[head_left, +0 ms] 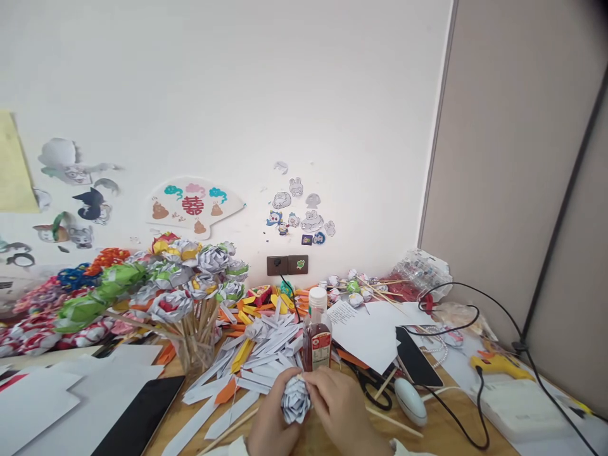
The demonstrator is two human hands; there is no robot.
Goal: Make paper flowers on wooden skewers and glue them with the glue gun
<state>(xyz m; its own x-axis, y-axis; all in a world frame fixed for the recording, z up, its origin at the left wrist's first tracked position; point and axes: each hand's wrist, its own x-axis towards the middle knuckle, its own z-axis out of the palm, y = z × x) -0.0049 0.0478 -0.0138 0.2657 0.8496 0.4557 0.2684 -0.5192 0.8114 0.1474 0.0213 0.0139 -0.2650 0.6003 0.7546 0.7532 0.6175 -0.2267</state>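
Note:
A white folded-paper flower (295,400) with layered petals is between my hands, low in the middle of the head view. My left hand (274,415) wraps round its left side and underside. At its upper right edge, the thumb and fingertips of my right hand (342,408) pinch the petals; the exact spot is partly hidden by the fingers. Just behind the hands stands a bottle (318,335) with a white cap, a red label and dark liquid. Folded white paper strips (266,345) are heaped behind and left of the flower.
Finished paper flowers on sticks (190,278) stand in a holder at the left. A black phone (140,418) lies in front of it. To the right are scissors (375,387), a white mouse (410,401), another phone (418,358), a yellow glue gun (501,365) and loose black cables.

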